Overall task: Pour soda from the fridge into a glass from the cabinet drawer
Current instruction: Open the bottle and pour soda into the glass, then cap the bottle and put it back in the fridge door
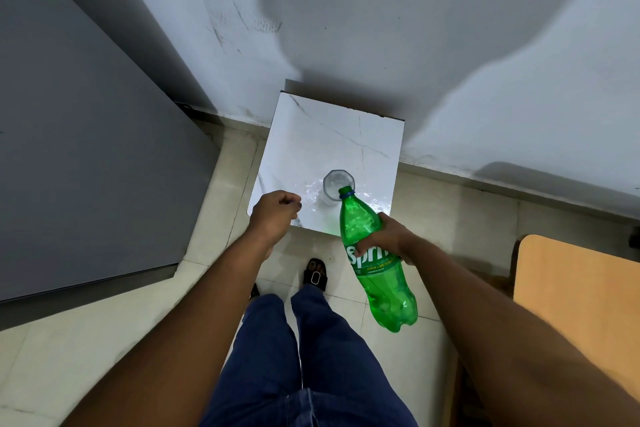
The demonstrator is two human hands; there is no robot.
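A clear glass (335, 183) stands on a small white marble-look table (322, 139) near its front edge. My right hand (384, 240) grips a green Sprite soda bottle (372, 253) around its label. The bottle is tilted, uncapped, with its mouth at the glass's rim. Clear liquid shows inside the glass. My left hand (275, 211) is closed in a fist at the table's front left corner; whether it holds the cap is hidden.
A grey fridge (79, 149) fills the left side. A white wall (381, 28) stands behind the table. An orange-topped surface (581, 291) sits at the right. Beige floor tiles (86, 340), my legs and sandalled feet lie below. Wet glints show on the table around the glass.
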